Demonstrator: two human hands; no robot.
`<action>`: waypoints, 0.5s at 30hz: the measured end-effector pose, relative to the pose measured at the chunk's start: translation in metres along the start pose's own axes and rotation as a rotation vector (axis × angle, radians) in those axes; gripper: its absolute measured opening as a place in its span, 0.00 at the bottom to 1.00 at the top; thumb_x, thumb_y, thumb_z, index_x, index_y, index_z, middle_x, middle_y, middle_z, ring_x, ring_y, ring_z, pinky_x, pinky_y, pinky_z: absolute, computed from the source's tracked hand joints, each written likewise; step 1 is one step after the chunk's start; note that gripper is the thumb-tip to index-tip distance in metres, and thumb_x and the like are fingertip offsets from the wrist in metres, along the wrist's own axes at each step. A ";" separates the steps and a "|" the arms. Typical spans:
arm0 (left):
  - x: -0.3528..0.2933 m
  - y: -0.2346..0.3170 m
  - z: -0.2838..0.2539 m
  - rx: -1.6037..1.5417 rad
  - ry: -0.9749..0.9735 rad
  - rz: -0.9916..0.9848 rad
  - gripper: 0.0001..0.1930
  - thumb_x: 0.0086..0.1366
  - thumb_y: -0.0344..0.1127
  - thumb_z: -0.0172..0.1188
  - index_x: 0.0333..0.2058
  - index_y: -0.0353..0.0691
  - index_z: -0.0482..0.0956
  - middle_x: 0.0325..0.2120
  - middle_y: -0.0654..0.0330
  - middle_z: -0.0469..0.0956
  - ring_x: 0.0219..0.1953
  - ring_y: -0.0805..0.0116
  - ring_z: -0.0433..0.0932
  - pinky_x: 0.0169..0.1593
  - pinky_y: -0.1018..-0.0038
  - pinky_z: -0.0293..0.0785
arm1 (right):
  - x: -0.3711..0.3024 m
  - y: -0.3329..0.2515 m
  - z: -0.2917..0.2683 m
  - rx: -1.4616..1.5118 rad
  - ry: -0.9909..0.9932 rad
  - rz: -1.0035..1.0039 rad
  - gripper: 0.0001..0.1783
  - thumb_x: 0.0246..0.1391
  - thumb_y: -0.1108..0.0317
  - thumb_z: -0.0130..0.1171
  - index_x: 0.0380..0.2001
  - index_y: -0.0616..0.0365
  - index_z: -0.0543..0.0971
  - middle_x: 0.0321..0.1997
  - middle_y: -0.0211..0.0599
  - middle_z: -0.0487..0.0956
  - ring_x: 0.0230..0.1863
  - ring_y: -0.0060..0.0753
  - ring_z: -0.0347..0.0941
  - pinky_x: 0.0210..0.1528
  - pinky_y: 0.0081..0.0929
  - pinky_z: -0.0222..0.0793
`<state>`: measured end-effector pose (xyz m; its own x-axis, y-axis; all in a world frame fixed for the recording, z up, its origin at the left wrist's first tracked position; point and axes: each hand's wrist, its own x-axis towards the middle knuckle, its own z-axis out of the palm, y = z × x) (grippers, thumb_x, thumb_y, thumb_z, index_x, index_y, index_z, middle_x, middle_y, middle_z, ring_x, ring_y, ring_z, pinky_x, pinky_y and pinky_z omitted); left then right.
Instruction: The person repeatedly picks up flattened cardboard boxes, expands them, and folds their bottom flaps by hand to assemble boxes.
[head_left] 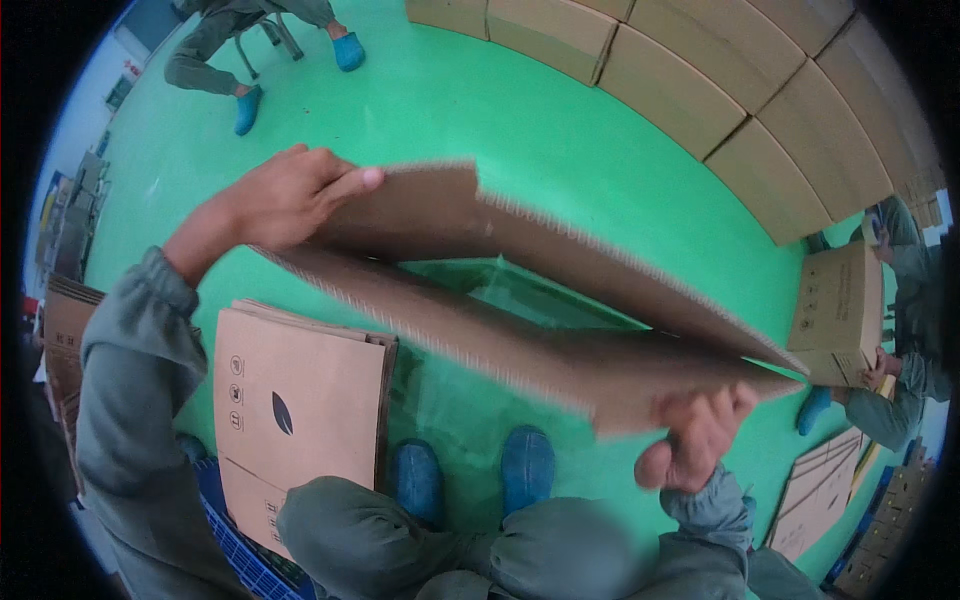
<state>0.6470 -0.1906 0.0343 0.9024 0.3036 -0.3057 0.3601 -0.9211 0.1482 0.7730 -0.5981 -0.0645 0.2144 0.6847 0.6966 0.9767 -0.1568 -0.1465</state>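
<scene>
A brown cardboard box [490, 340] hangs in front of me, partly unfolded into a narrow diamond with green floor showing through it. My left hand [285, 195] is closed round its far left corner, thumb along the upper edge. At the near right edge, my right hand [692, 432] has its fingers curled against the panel, slightly blurred. Below the box, a stack of flattened cartons [310, 370] with a dark leaf print lies by my left knee. A blue plastic basket [235, 530] shows under that stack.
Closed cardboard boxes [690, 80] form a wall at the far right. On the right a co-worker holds a box [835, 310], with flat cartons [815, 490] below. Another person's blue shoe [348, 52] is at the far left. More folded cardboard [68, 340] stands at the left.
</scene>
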 end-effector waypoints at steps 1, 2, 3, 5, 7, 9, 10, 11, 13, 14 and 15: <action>0.009 -0.001 0.006 -0.009 0.005 0.008 0.32 0.75 0.57 0.40 0.31 0.30 0.77 0.16 0.53 0.72 0.23 0.59 0.73 0.34 0.57 0.69 | 0.005 -0.006 -0.014 0.032 -0.090 -0.074 0.18 0.49 0.53 0.53 0.15 0.52 0.71 0.17 0.25 0.72 0.19 0.31 0.59 0.35 0.36 0.48; 0.012 0.005 0.010 -0.036 0.143 -0.127 0.31 0.75 0.56 0.41 0.32 0.29 0.77 0.19 0.50 0.74 0.24 0.60 0.73 0.35 0.60 0.69 | 0.008 -0.009 -0.023 0.083 -0.167 -0.151 0.18 0.48 0.54 0.54 0.12 0.51 0.69 0.16 0.23 0.70 0.20 0.29 0.59 0.35 0.36 0.47; 0.016 0.013 0.016 -0.065 0.274 -0.260 0.30 0.75 0.55 0.42 0.33 0.28 0.76 0.22 0.47 0.75 0.25 0.62 0.73 0.35 0.62 0.69 | 0.015 -0.012 -0.024 0.091 -0.167 -0.153 0.18 0.48 0.54 0.54 0.12 0.51 0.69 0.16 0.23 0.70 0.20 0.29 0.59 0.35 0.36 0.47; 0.026 0.029 0.025 -0.505 0.284 -0.348 0.30 0.74 0.56 0.42 0.41 0.28 0.75 0.31 0.45 0.77 0.33 0.59 0.76 0.41 0.61 0.71 | 0.034 -0.019 -0.008 0.424 -0.249 -0.289 0.20 0.49 0.56 0.55 0.09 0.47 0.66 0.12 0.22 0.66 0.17 0.28 0.56 0.33 0.34 0.46; 0.037 0.057 0.038 -0.838 0.319 -0.419 0.33 0.73 0.59 0.42 0.55 0.28 0.68 0.50 0.42 0.74 0.50 0.53 0.75 0.54 0.58 0.69 | 0.062 -0.037 0.011 0.581 -0.318 -0.276 0.22 0.52 0.55 0.55 0.08 0.47 0.68 0.11 0.27 0.68 0.14 0.31 0.58 0.29 0.33 0.46; 0.064 0.116 0.036 -0.658 0.063 -0.536 0.42 0.71 0.63 0.42 0.66 0.27 0.54 0.65 0.37 0.58 0.68 0.50 0.58 0.67 0.56 0.58 | 0.082 -0.047 0.050 0.485 -0.579 -0.142 0.23 0.56 0.56 0.53 0.09 0.53 0.75 0.12 0.36 0.73 0.17 0.39 0.69 0.27 0.38 0.57; 0.064 0.123 0.033 -0.756 -0.062 -0.479 0.45 0.70 0.65 0.43 0.65 0.24 0.52 0.65 0.38 0.59 0.68 0.47 0.59 0.66 0.54 0.58 | 0.088 -0.042 0.081 0.432 -0.795 0.025 0.25 0.59 0.56 0.51 0.10 0.55 0.75 0.14 0.39 0.74 0.21 0.42 0.72 0.30 0.42 0.61; 0.070 0.117 0.052 -0.829 -0.170 -0.444 0.53 0.66 0.70 0.43 0.66 0.18 0.46 0.67 0.34 0.51 0.71 0.42 0.50 0.70 0.53 0.51 | 0.081 -0.034 0.123 0.385 -1.010 0.184 0.27 0.62 0.56 0.49 0.11 0.57 0.75 0.15 0.42 0.75 0.25 0.45 0.74 0.34 0.45 0.66; 0.077 0.146 0.103 -0.196 -0.193 -0.388 0.71 0.52 0.84 0.43 0.65 0.13 0.31 0.69 0.28 0.31 0.72 0.34 0.26 0.72 0.47 0.26 | 0.022 -0.012 0.175 0.357 -1.146 -0.077 0.23 0.62 0.56 0.48 0.22 0.62 0.80 0.27 0.51 0.80 0.37 0.52 0.78 0.42 0.43 0.71; 0.074 0.164 0.115 -0.105 -0.281 -0.389 0.75 0.47 0.85 0.47 0.64 0.14 0.27 0.69 0.28 0.28 0.70 0.31 0.20 0.69 0.38 0.21 | 0.013 -0.016 0.173 0.340 -1.144 -0.072 0.23 0.62 0.56 0.48 0.22 0.62 0.80 0.27 0.51 0.80 0.37 0.52 0.78 0.42 0.43 0.71; 0.068 0.166 0.127 -0.010 -0.376 -0.444 0.74 0.46 0.82 0.51 0.67 0.22 0.28 0.70 0.31 0.27 0.71 0.33 0.18 0.66 0.35 0.14 | 0.008 -0.033 0.181 0.417 -1.049 -0.072 0.20 0.61 0.57 0.51 0.25 0.62 0.80 0.30 0.53 0.80 0.38 0.52 0.78 0.42 0.43 0.71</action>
<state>0.7381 -0.3541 -0.0809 0.5191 0.5510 -0.6534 0.6885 -0.7226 -0.0624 0.7445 -0.4586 -0.1807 -0.1329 0.9724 -0.1916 0.8717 0.0227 -0.4895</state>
